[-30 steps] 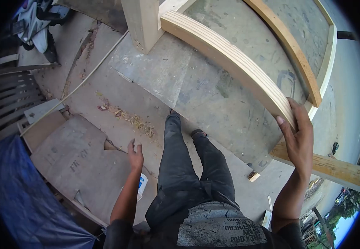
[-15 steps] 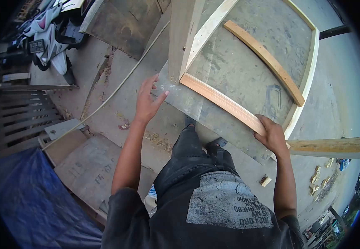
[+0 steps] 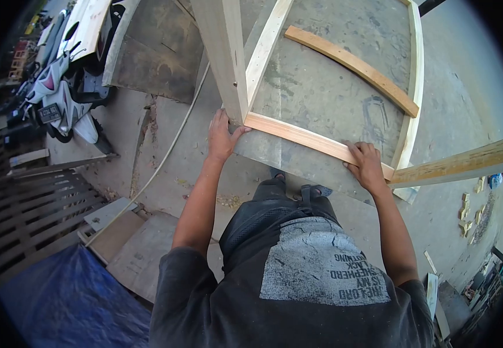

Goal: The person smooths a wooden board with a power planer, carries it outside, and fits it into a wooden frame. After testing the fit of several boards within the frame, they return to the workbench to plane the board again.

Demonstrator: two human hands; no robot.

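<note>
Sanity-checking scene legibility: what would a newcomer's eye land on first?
First, the straight, pinkish wooden bar at center, right hand gripping near its right end, left hand by its other end at the tall, pale wooden post. Next, the curved, orange-brown wooden piece beyond it. Then the crumpled blue sheet, lower left.

head: worn up top | faces forward-down | fairly near | edges dark, perhaps lens-bent

Pinkish-tan wooden rail [image 3: 306, 138] between two posts [image 3: 222, 58]
</note>
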